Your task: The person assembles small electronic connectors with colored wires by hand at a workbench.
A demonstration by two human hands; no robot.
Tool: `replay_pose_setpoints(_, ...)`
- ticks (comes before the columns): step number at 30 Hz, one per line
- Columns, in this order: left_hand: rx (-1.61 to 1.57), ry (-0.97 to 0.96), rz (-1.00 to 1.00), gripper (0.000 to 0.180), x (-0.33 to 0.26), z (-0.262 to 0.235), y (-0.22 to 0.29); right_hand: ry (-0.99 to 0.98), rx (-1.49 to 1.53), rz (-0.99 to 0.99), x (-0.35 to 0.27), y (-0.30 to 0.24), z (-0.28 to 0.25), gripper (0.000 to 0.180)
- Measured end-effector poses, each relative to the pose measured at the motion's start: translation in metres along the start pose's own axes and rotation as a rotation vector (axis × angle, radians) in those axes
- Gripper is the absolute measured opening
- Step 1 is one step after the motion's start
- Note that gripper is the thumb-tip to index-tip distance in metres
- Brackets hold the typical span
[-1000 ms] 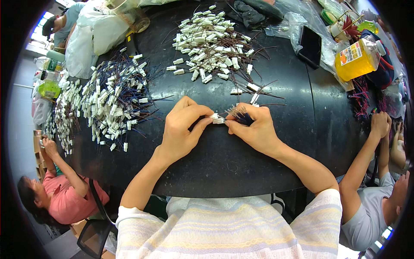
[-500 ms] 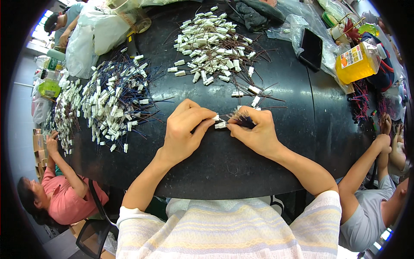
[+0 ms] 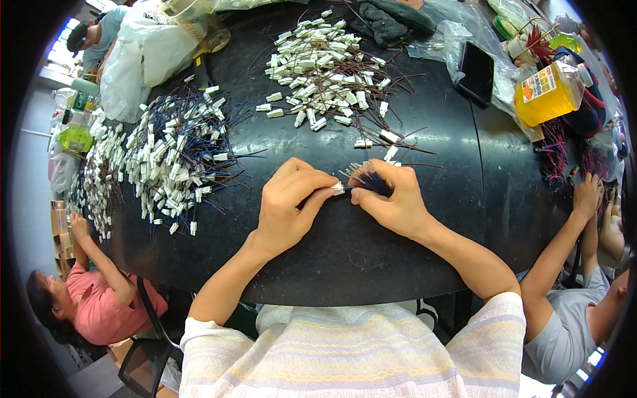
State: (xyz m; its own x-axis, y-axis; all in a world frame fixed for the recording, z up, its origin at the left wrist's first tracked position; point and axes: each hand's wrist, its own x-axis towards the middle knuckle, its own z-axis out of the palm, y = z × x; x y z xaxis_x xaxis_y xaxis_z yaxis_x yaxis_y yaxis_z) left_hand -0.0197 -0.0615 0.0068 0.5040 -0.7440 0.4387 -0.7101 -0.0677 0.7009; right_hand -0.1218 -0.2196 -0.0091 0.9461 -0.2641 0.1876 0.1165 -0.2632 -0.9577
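Note:
My left hand (image 3: 295, 205) pinches a small white connector (image 3: 339, 188) between thumb and fingertips, low over the black table. Right beside it, my right hand (image 3: 397, 196) is closed around a bundle of dark blue wires (image 3: 375, 182) with pale tips fanning out. A blue wire runs from the right thumb and finger to the connector; whether it sits inside cannot be made out. Beyond my hands lies a pile of white connectors with brown wires (image 3: 325, 66). To the left spreads a larger heap of white connectors with blue wires (image 3: 176, 149).
A black phone (image 3: 476, 74) lies at the far right on clear plastic, near a bottle of yellow liquid (image 3: 549, 93). White plastic bags (image 3: 133, 63) stand at the far left. Co-workers sit at both sides, one in a pink shirt (image 3: 109, 308), one in grey (image 3: 564, 325).
Two white connector pieces showed between my hands before; one shows now at my left fingertips. My left hand has shifted slightly right, and the wire bundle's tips have turned more upright.

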Motion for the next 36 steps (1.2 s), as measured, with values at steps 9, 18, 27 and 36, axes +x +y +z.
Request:
replay_pose_setpoints(9, -0.056, 0.01, 0.051, 0.016, -0.003, 0.007, 0.001, -0.029, 0.024, 0.039, 0.0, -0.003, -0.001, 0.005)
replay_pose_setpoints(18, -0.188, 0.009, -0.126, 0.012, -0.009, -0.002, 0.012, -0.007, 0.25, 0.139, -0.005, -0.012, 0.001, 0.006)
replay_pose_setpoints(27, 0.995, 0.236, -0.002, 0.035, 0.021, -0.13, 0.0, 0.122, 0.482, 0.275, 0.004, -0.002, -0.009, 0.019)
replay_pose_setpoints(36, 0.586, 0.005, 0.247, 0.019, 0.058, -0.007, -0.041, 0.059, 0.443, 0.268, 0.003, -0.007, -0.011, 0.006)
